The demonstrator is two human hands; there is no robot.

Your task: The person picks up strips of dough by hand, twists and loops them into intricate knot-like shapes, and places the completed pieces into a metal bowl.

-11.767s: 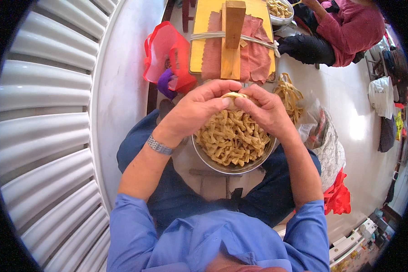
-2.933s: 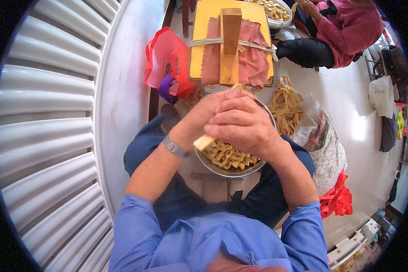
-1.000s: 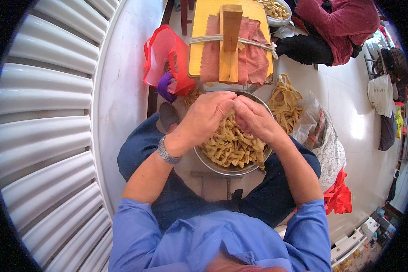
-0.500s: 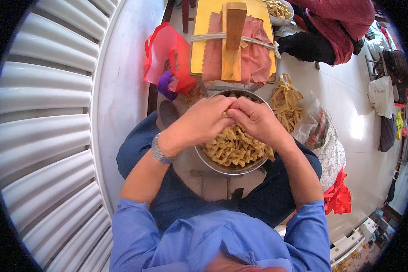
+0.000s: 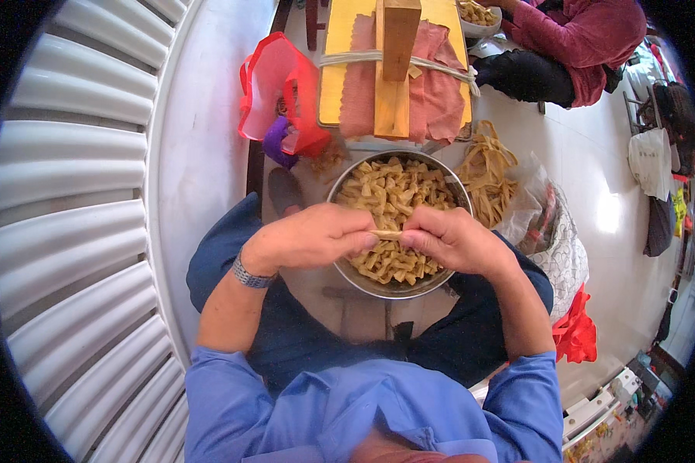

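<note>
A short tan strip (image 5: 387,234) is stretched level between my two hands, and I cannot make out what it is made of. My left hand (image 5: 316,235), with a watch at the wrist, pinches one end. The other end is pinched by my right hand (image 5: 457,238). Both hands hover over a round metal bowl (image 5: 380,291) between my knees. Heaped in the bowl are many short tan twisted or knotted pieces (image 5: 398,189); my hands hide part of the heap.
Beyond the bowl, a yellow board (image 5: 333,85) carries pink cloth (image 5: 361,92) and a wooden block (image 5: 394,69). Long tan strips (image 5: 486,177) lie to its right, a red bag (image 5: 309,100) to its left. Another person (image 5: 571,38) sits far right by a white bowl (image 5: 479,29).
My hands have come nearer to me and drawn apart, and the strip between them now shows. More of the heap is uncovered. The other person's arm has come into view by the white bowl.
</note>
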